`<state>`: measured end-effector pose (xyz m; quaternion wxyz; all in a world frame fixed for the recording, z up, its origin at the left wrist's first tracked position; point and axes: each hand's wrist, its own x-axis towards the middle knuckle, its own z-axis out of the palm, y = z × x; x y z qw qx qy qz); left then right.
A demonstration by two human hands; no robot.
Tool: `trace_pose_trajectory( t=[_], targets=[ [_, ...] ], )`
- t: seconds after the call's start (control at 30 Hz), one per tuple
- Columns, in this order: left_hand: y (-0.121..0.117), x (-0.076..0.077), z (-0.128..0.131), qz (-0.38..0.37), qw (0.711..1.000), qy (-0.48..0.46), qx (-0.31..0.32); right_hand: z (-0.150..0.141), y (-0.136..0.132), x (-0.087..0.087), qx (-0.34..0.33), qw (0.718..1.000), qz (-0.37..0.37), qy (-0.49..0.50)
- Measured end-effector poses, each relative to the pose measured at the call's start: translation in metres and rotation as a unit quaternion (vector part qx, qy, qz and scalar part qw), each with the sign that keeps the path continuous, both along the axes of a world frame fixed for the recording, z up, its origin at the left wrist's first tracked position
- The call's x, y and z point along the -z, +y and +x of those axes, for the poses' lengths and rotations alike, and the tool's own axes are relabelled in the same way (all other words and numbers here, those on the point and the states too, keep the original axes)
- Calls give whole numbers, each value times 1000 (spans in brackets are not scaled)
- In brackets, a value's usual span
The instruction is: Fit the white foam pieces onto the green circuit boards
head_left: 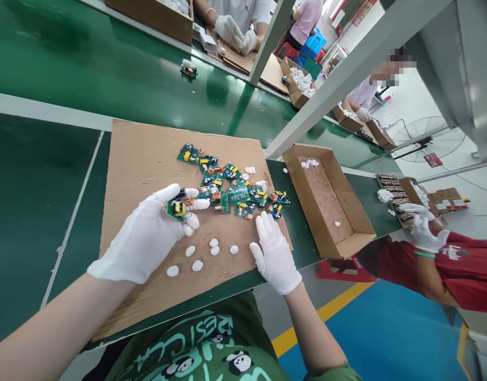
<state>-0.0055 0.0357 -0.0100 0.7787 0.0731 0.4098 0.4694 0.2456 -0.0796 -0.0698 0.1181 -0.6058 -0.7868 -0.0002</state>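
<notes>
Both my hands wear white gloves over a brown cardboard sheet (148, 153). My left hand (148, 235) is closed on a small green circuit board (178, 205), pinched between thumb and fingers. My right hand (273, 248) lies with fingers stretched forward, its tips touching the near edge of a pile of green circuit boards (235, 188). Several white oval pads (198, 259) lie loose on the cardboard between my hands.
An open cardboard box (346, 211) with a few white pieces sits to the right. A green conveyor belt (108, 69) runs behind. A gloved co-worker's hand (425, 233) works at the right; another person's gloved hands (235, 32) are across the belt.
</notes>
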Motion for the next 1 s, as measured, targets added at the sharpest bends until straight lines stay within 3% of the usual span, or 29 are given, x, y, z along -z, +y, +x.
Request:
trace_pose_trajectory(
  t=[0.07, 0.3, 0.4, 0.53, 0.6, 0.7, 0.87, 1.0],
  targets=[
    [3, 1, -1, 23, 1000, 15, -10, 1, -6, -2, 3, 1000, -8, 4],
    [1, 8, -2, 41, 999, 0, 32, 17, -72, -8, 42, 996, -55, 57],
    [-3, 8, 1, 41, 997, 18, 68, 15, -60, -5, 28, 998, -50, 31],
    [-2, 13, 2, 45, 996, 21, 71, 8, -16, -3, -1, 999, -27, -23],
    [-1, 16, 1, 59, 996, 19, 61, 8, -7, -6, -13, 999, -22, -37],
    [0, 18, -2, 74, 996, 24, 53, 14, -23, -11, -14, 999, -32, -28],
    [-3, 10, 0, 24, 997, 23, 65, 28, -66, -15, 15, 998, -53, 29],
    [-6, -2, 3, 5, 999, 16, 52, 24, -45, -7, -13, 998, -54, -16]
  ],
)
